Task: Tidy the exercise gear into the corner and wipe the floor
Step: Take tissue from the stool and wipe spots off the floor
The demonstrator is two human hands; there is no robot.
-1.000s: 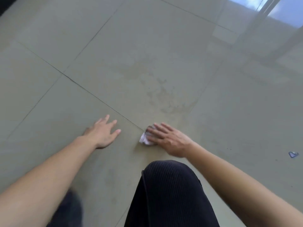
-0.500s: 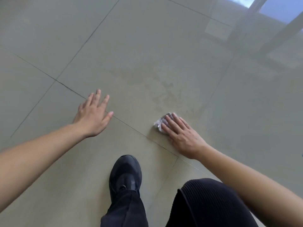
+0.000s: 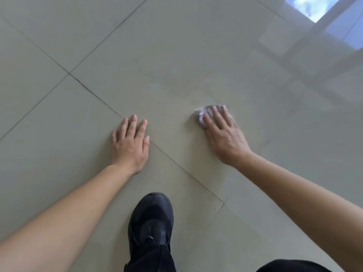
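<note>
My right hand presses a small crumpled white wipe flat against the glossy beige floor tiles, fingers straight over it. Only the wipe's left and far edges show past my fingertips, and they look blurred. My left hand lies palm down on the tiles to the left, fingers spread, holding nothing. It sits across a dark grout line. No exercise gear is in view.
My black shoe stands on the tiles near the bottom centre, and a dark-clad knee shows at the bottom right. A window's bright reflection lies on the floor at the top right.
My right hand has pushed the wipe forward and to the right across the stained patch. My left hand has shifted forward too, and the view has moved with me.
</note>
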